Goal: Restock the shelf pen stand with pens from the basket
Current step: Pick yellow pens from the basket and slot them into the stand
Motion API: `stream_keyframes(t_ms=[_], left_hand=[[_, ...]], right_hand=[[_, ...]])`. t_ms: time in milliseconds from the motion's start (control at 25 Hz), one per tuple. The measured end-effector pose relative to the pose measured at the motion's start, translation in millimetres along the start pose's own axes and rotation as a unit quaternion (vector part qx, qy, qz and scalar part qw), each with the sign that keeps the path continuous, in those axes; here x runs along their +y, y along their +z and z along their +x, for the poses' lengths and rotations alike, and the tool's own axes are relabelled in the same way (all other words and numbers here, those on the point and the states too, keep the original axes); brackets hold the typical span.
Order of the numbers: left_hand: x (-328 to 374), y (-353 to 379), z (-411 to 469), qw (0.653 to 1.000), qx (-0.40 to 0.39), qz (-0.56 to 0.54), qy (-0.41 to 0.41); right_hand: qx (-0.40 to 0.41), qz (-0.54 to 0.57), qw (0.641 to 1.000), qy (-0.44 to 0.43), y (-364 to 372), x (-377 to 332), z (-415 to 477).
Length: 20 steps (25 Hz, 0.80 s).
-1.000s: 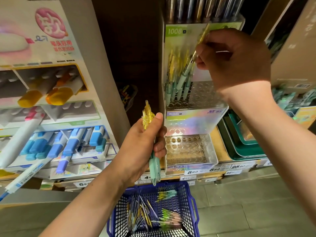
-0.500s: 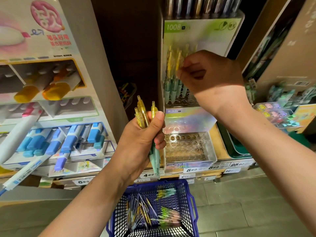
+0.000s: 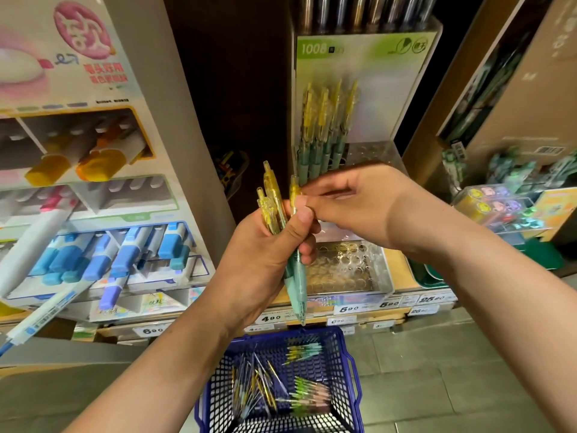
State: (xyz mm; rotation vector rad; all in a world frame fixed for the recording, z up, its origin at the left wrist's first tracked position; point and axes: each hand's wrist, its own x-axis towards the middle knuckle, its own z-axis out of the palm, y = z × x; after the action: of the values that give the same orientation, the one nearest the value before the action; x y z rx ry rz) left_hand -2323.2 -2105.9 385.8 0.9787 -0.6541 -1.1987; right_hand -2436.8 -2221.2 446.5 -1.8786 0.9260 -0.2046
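The left hand (image 3: 262, 264) grips a bunch of pens (image 3: 274, 198) upright, in front of the pen stand (image 3: 374, 89). The right hand (image 3: 359, 207) pinches the top of one of them. The basket (image 3: 338, 342) lies below.

Left: highlighter display stand (image 3: 175, 126). Yellow and orange highlighters (image 3: 78, 165) sit in the upper tier, blue ones (image 3: 125, 254) in the lower. An oversized white dummy pen (image 3: 40, 317) lies slanted across its base.
Shelf edge: row of price labels (image 3: 348, 308).
Right: clear case (image 3: 496, 207) of small coloured items, contents too blurred to ID. Stacked green trays (image 3: 427, 273) sit below it, with a cardboard display (image 3: 515, 98) behind.
Top: row of dark pens (image 3: 359, 10).
Floor: grey tiles (image 3: 452, 370).
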Motion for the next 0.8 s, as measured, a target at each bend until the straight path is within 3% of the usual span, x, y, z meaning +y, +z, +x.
stream_keyframes(t_ms=[160,240,400,480,600,800], left_hand=[[-2,-2,-1,1.0,0.009,0.0,-0.023],[-1,-3,1,0.999,0.021,-0.002,-0.036],[-4,-10,2,0.995,0.078,0.041,-0.055],[-6,-13,2,0.995,0.076,0.045,-0.056],[-6,-15,3,0.995,0.075,0.02,-0.07],[-7,-16,4,0.993,0.075,-0.047,-0.079]], right_hand=[[0.018,0.079,0.997,0.01,-1,2,-3],[0.079,0.147,0.986,0.012,-12,0,-4],[0.246,0.208,0.943,-0.089,-52,-6,7],[0.313,0.189,0.921,-0.138,-60,-7,15],[0.326,0.101,0.919,-0.198,-56,-5,22],[0.332,0.005,0.924,-0.19,-46,-6,28]])
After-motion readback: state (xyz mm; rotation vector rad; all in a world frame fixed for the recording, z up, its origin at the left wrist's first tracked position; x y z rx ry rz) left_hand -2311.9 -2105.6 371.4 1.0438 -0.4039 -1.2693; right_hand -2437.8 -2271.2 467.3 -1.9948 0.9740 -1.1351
